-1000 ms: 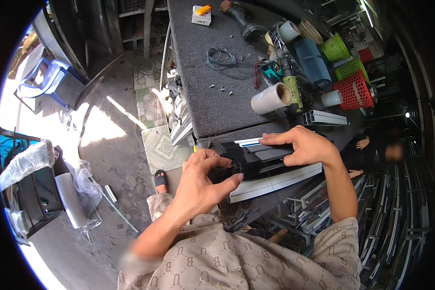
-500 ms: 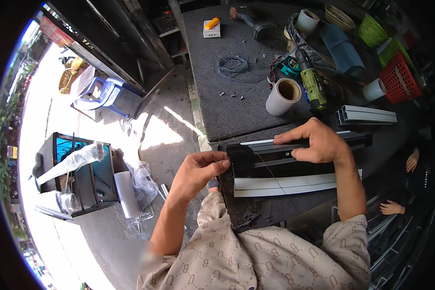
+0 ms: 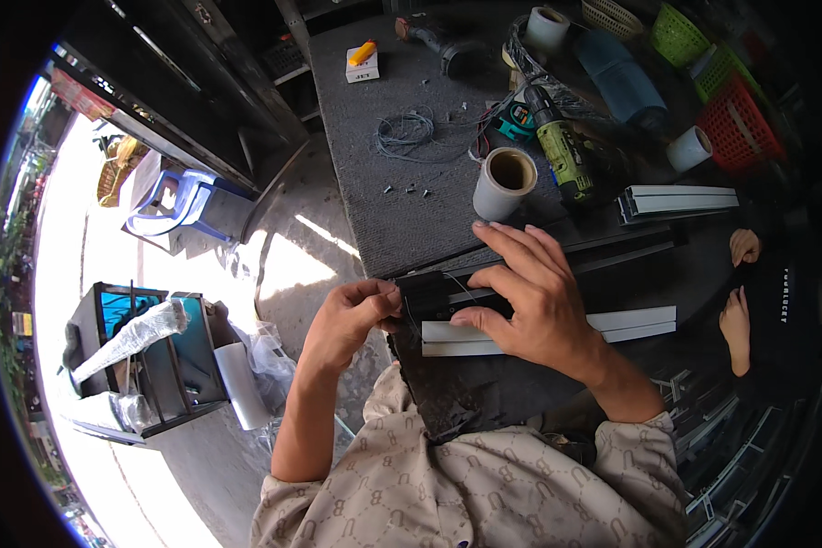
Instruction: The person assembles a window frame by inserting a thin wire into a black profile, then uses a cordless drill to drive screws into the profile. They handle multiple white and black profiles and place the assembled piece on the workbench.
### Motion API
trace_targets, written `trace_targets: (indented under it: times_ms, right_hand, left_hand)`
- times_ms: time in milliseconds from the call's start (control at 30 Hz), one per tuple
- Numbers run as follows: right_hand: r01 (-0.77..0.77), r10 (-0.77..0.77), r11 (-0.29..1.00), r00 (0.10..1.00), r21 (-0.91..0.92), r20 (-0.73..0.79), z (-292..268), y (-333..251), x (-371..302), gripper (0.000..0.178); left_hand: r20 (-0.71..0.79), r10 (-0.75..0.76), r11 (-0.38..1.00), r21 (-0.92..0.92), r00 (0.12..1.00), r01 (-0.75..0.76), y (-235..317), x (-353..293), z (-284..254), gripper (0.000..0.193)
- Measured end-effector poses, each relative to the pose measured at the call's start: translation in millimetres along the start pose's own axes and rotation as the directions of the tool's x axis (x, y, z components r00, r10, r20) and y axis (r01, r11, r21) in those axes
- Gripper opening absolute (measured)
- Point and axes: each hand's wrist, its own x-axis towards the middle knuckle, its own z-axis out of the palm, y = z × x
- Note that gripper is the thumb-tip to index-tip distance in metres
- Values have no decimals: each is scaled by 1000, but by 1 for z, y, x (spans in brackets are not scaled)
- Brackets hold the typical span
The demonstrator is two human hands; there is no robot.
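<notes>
My left hand (image 3: pixel 349 324) is closed in a pinch at the left end of a flat black piece (image 3: pixel 425 297) lying along the near table edge. What lies between its fingertips is too dark to make out. A thin dark cord (image 3: pixel 461 285) loops up from the black piece toward my right hand (image 3: pixel 534 297). That hand hovers over the work with its fingers spread and its thumb apart, holding nothing I can see. Under its palm runs a white metal profile (image 3: pixel 635 323), partly covered. A dark profile (image 3: pixel 626 258) stretches away behind the hand.
On the dark table (image 3: pixel 356 164) stand a film roll (image 3: pixel 505 183), a green cordless drill (image 3: pixel 564 155), a tape measure (image 3: pixel 515 121), coiled wire (image 3: pixel 404 135) and baskets (image 3: pixel 740 123). White profiles (image 3: pixel 680 199) lie at right. Another person's hands (image 3: pixel 735 315) show at far right.
My right hand has lifted off the dark profile, moved left and spread its fingers. My left hand stays at the black piece's end. The cord now forms a loop. The whole view has shifted slightly.
</notes>
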Motion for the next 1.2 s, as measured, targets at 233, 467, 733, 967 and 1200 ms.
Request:
trace_targets:
  times_ms: [233,467,733,967,1200]
  right_hand:
    - [-36,57,962,996,271,-71,6,11,-3,16]
    - [1,-5,963,1000,271,11,-4,16,-8,10]
    - [-62,78,977,994,206,-72,-18,32,-9,15]
    - [-45,60,983,995,180,-78,-17,33,-12,15]
    - [-84,76,995,990,-60,-122,-32,15,-30,29]
  left_hand:
    - [-25,15,1000,-20,1000,-16,0,-3,3,44]
    - [-32,33,998,-48,999,-34,-4,-4,3,41]
    - [-44,30,999,12,999,-29,-3,-6,3,45]
    - [-17,56,998,-11,998,-56,-7,-5,1,44]
    - [-236,245,969,80,940,-232,-29,-35,19,37]
